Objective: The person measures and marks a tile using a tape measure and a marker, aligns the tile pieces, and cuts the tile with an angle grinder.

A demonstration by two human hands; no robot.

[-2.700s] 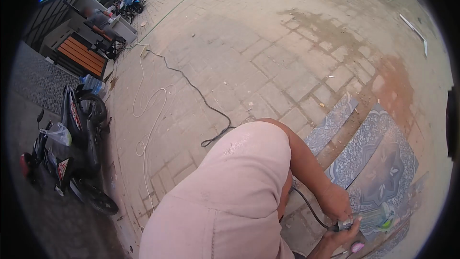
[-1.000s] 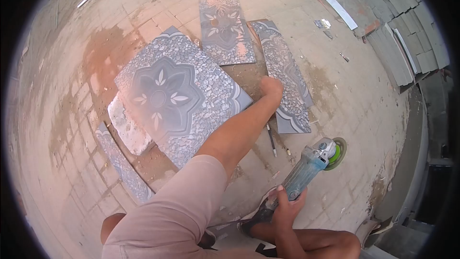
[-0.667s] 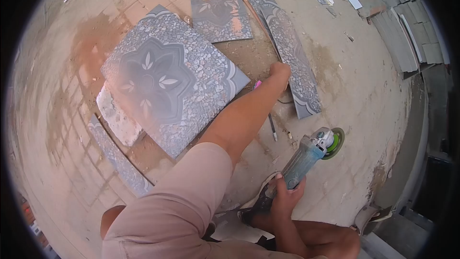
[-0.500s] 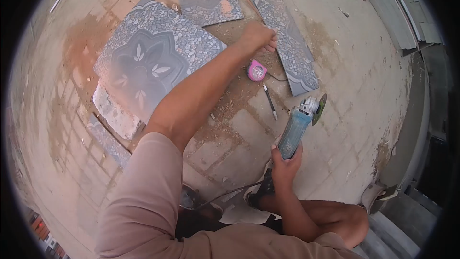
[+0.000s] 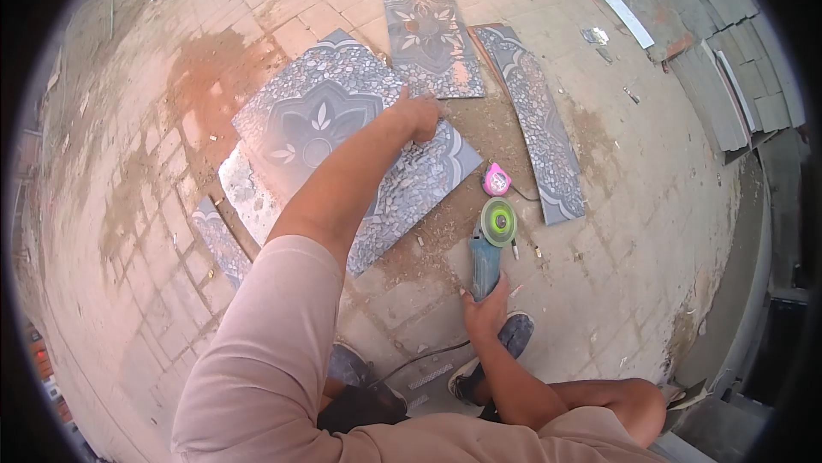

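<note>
My right hand (image 5: pixel 485 310) is wrapped round the body of a teal angle grinder (image 5: pixel 485 268), whose greenish cutting disc (image 5: pixel 499 221) faces up. My left hand (image 5: pixel 418 118) is over the upper right part of a large patterned tile (image 5: pixel 342 116) with a pebble border and grey flower. Its fingers are bent and blurred. That tile rests partly on a rough white block (image 5: pixel 244 189). Just beyond the disc lies a pink tape measure (image 5: pixel 495 179). A pen (image 5: pixel 515 249) shows partly behind the grinder.
A narrow cut tile strip (image 5: pixel 539 125) lies right of the tape measure, and another tile piece (image 5: pixel 432 39) lies farther back. A smaller strip (image 5: pixel 221 240) sits at the left. Stacked slabs (image 5: pixel 715 99) stand at the far right. A cord (image 5: pixel 419 358) runs near my shoes.
My left hand has moved left from beside the narrow strip to over the large tile. The grinder has shifted left and turned, its disc now facing up. The view has shifted too.
</note>
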